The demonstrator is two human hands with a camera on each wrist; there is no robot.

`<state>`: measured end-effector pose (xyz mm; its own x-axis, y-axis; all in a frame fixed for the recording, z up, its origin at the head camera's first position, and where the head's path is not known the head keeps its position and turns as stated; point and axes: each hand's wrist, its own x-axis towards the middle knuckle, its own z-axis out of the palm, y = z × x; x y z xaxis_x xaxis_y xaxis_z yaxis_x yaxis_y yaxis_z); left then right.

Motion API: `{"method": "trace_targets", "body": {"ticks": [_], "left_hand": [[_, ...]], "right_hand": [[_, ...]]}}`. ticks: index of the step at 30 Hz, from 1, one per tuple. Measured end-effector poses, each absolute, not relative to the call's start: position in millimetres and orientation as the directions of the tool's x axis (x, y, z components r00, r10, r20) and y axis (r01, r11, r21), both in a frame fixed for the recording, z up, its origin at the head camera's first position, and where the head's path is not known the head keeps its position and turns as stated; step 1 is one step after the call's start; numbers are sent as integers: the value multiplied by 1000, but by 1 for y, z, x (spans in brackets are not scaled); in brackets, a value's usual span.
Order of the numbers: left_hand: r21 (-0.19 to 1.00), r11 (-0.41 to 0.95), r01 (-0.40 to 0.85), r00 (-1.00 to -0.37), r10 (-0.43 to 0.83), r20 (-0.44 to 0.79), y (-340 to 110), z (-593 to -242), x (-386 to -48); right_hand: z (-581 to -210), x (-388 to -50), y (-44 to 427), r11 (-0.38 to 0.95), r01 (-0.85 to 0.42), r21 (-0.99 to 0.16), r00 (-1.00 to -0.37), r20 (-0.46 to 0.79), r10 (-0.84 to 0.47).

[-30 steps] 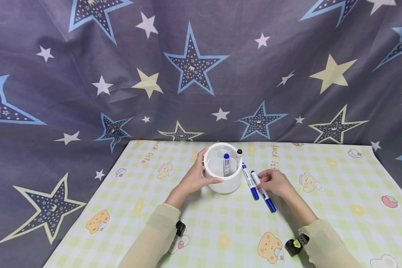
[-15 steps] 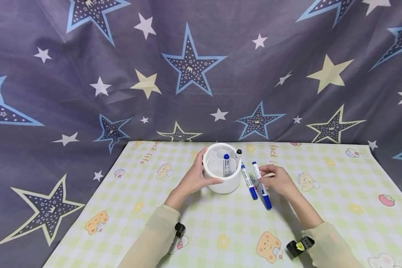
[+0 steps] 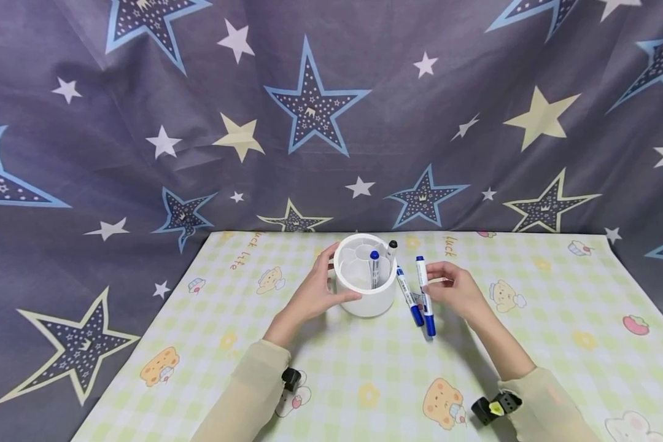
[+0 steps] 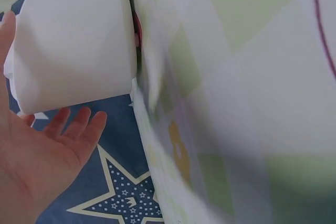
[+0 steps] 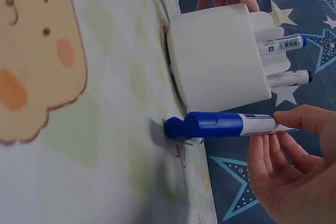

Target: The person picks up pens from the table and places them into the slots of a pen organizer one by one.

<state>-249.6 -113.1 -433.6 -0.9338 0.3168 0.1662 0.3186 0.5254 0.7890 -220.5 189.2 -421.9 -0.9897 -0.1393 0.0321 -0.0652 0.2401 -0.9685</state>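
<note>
A round white pen holder (image 3: 367, 301) with inner compartments stands on the table. One blue-topped marker (image 3: 374, 270) and one black-topped marker (image 3: 392, 248) are upright in it. My left hand (image 3: 312, 294) holds the pen holder from its left side, thumb at the front and fingers round the back; the left wrist view shows this hand (image 4: 58, 156) beside the white wall. Between thumb and fingertips, my right hand (image 3: 457, 291) pinches a white marker (image 3: 423, 294), its blue cap pointing down. Another blue-capped marker (image 3: 410, 298) lies on the table between it and the holder.
A checked tablecloth (image 3: 331, 393) with cartoon prints covers the table. Behind it hangs a dark curtain (image 3: 210, 80) with stars. Black wrist devices sit at both sleeves, one being the right device (image 3: 496, 408).
My right hand has raised the pinched marker from its slanted position on the table and turned it more upright, moving slightly left. My left hand keeps its hold on the pen holder.
</note>
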Motion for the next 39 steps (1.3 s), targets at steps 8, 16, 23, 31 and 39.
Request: {"method": "trace_targets", "body": {"ticks": [8,16,23,31,39], "left_hand": [[808,492,324,-934,304,190,-116,-434,-247],[834,444,326,-935,284,214,-120,-432,-246],[839,418,348,-927,286,242,-123,-432,-245],[833,408,374,-919,285,274,-125,-433,-246],[827,416,378,-918,281,279,-123,-431,-248]], "right_hand": [[-413,-217,184,237,-68,-969,-993,44,-107],[-404,-214,179,203,-80,-976,-995,67,-69],[-397,-210,172,137,-92,-986,-995,87,-44],[-387,-210,166,92,-119,-989,-993,118,-24],[-379,-213,162,63,-133,-989,-991,134,10]]}}
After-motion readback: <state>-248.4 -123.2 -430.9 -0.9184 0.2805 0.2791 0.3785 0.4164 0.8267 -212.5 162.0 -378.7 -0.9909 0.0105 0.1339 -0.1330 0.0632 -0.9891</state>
